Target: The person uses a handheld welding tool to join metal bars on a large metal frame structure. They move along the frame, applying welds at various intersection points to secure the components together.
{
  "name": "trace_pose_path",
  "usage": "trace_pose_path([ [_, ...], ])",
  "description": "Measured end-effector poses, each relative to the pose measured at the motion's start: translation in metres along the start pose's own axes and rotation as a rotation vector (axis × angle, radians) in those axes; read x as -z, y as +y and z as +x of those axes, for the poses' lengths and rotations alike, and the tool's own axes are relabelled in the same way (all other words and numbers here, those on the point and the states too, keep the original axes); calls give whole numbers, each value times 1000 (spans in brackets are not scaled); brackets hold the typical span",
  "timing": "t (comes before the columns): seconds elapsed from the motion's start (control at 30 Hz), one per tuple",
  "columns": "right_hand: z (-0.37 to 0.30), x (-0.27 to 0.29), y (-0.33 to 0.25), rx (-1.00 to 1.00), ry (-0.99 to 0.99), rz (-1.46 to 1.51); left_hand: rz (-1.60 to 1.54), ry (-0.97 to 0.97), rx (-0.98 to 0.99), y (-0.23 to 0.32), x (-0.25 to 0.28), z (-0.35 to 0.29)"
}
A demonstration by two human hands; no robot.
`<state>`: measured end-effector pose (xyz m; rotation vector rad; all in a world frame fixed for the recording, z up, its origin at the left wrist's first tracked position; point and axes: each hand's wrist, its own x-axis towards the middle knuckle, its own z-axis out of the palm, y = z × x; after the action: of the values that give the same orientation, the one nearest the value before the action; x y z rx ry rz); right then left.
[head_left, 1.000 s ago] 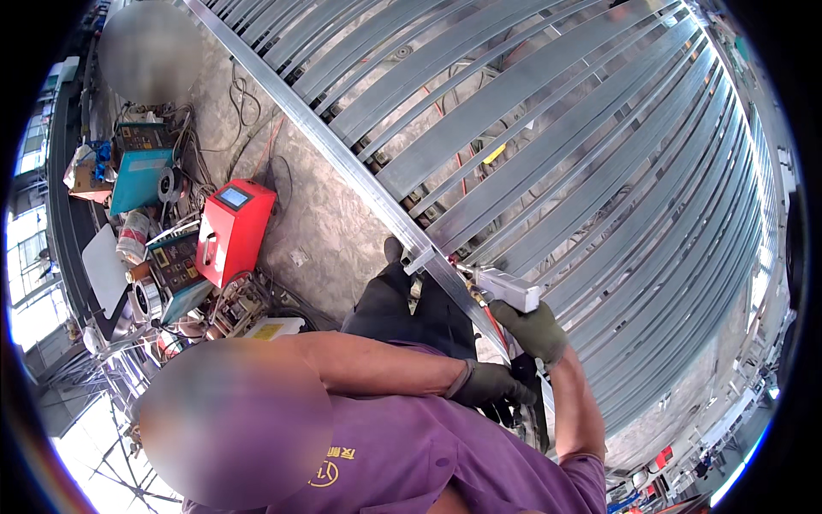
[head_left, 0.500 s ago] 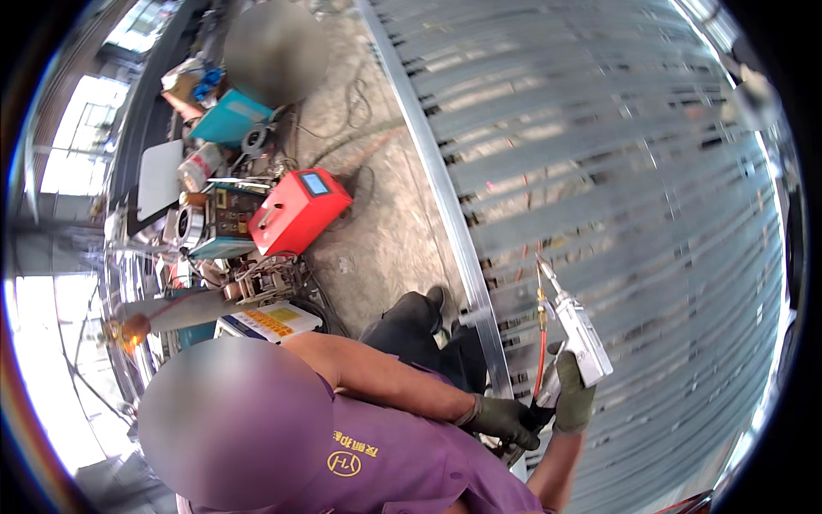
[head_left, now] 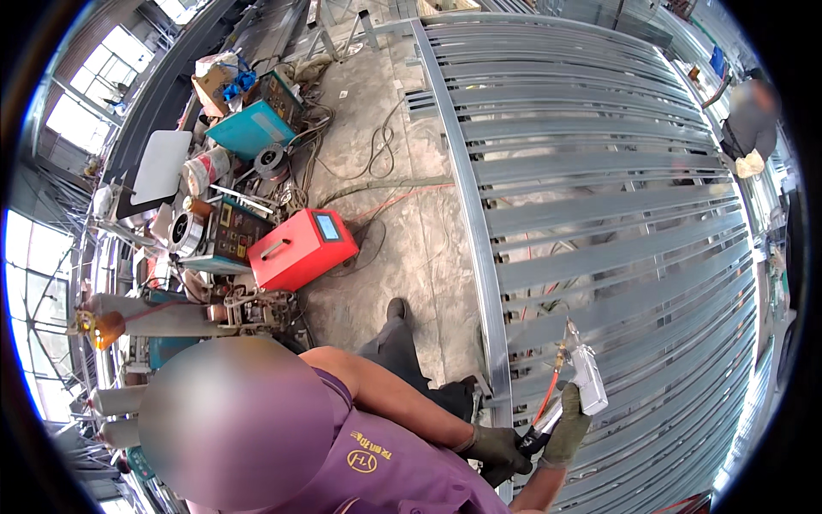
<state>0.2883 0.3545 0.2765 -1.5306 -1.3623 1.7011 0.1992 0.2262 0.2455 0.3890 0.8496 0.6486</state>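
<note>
We see a broad rack of metal slats [head_left: 565,270] spread from one to five o'clock, a long rail [head_left: 473,223] along its left edge. A red machine [head_left: 300,257] stands toward nine o'clock. At four o'clock, above the slats near the rail, is the silver tool [head_left: 589,381]. Our right hand [head_left: 567,428] has its gloved fingers wrapped around it; our left hand [head_left: 501,450] is at its black lower end, though we cannot tell whether those fingers grip. If we swing carelessly, the orange hose [head_left: 548,398] could snag between slats and tug our aim askew, or the nozzle [head_left: 572,327], pointing toward twelve, could strike a slat's edge.
</note>
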Motion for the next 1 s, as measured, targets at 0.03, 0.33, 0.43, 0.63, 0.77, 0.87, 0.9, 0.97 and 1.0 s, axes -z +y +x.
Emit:
trace_pose_path([
  [0.03, 0, -21, -10, -2, 18, -20, -15, -22, -9, 5, 16, -11],
  [0.33, 16, -258, -81, 181, -163, -184, 196, 108, -269, 53, 176, -157],
  [0.43, 28, -325, -104, 208, -287, -280, 176, 197, -421, 75, 219, -206],
  [0.63, 63, -426, -138, 271, -473, -292, -9, 214, -245, 100, 301, -235],
  [0.77, 103, -486, -157, 259, -578, -250, -61, 248, -326, 135, 355, -251],
  [0.87, 154, -519, -158, 374, -612, -255, -42, 264, -367, 177, 396, -264],
  [0.9, 171, -532, -162, 411, -613, -260, -18, 286, -335, 184, 413, -257],
  [0.97, 206, -560, -175, 423, -652, -259, 14, 349, -277, 203, 452, -242],
  [1.0, 227, -571, -177, 437, -641, -252, 85, 352, -283, 222, 468, -241],
])
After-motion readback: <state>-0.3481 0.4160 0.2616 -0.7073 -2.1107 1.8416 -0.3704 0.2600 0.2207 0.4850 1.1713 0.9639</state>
